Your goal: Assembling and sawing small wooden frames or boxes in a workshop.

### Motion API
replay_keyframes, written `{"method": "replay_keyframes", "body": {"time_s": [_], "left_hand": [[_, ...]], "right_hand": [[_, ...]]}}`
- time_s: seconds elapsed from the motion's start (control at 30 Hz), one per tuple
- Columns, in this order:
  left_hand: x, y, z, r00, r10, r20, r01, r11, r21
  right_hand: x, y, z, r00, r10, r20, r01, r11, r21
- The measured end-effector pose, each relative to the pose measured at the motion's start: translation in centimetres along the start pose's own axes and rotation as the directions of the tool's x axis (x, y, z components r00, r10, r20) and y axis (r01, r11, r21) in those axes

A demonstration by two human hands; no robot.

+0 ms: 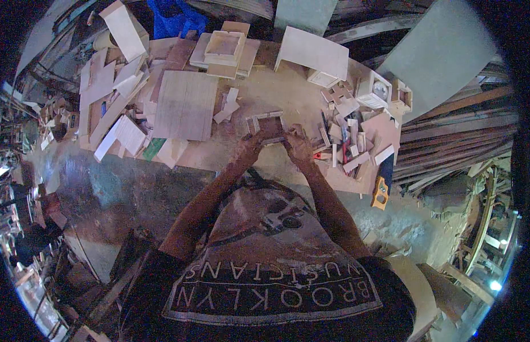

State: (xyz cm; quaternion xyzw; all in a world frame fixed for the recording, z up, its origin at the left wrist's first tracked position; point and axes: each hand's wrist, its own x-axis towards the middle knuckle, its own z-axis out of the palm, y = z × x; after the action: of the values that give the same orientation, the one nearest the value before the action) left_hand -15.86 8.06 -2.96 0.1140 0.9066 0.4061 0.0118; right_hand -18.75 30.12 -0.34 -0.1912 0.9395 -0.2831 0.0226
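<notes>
A small rectangular wooden frame point(254, 123) is at the near middle of the worktable, between my two hands. My left hand point(251, 145) is closed on its near left corner. At the near right corner, my right hand point(299, 145) also grips the frame, its fingers bent against the side. Dark brown shows inside the frame, and I cannot tell whether that is a panel or shadow. Close to my right hand lies a pile of wood offcuts point(356, 137), with a red-handled tool point(320, 155) among them.
A large flat board point(186, 105) and leaning planks point(119, 114) cover the table's left side. Small wooden boxes point(224, 48) stand at the back. A handsaw with an orange handle point(381, 192) hangs over the front right edge. Long stacked timber point(453, 137) lies beyond the right side.
</notes>
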Motion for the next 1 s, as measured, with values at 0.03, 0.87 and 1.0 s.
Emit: {"method": "replay_keyframes", "body": {"time_s": [0.03, 0.87, 1.0], "left_hand": [[0.1, -0.2, 0.3, 1.000, 0.003, 0.002, -0.003, 1.000, 0.000], [0.5, -2.9, 2.8, 0.995, 0.100, 0.003, -0.099, 0.978, 0.183], [0.3, -3.5, 3.1, 0.990, 0.139, -0.010, -0.138, 0.986, 0.089]], "right_hand": [[0.1, 0.0, -0.1, 1.000, 0.021, 0.014, -0.021, 1.000, -0.007], [0.1, 0.1, -0.2, 0.989, 0.050, -0.142, -0.014, 0.970, 0.242], [0.4, 0.0, -0.3, 0.989, 0.054, -0.140, -0.015, 0.965, 0.262]]}}
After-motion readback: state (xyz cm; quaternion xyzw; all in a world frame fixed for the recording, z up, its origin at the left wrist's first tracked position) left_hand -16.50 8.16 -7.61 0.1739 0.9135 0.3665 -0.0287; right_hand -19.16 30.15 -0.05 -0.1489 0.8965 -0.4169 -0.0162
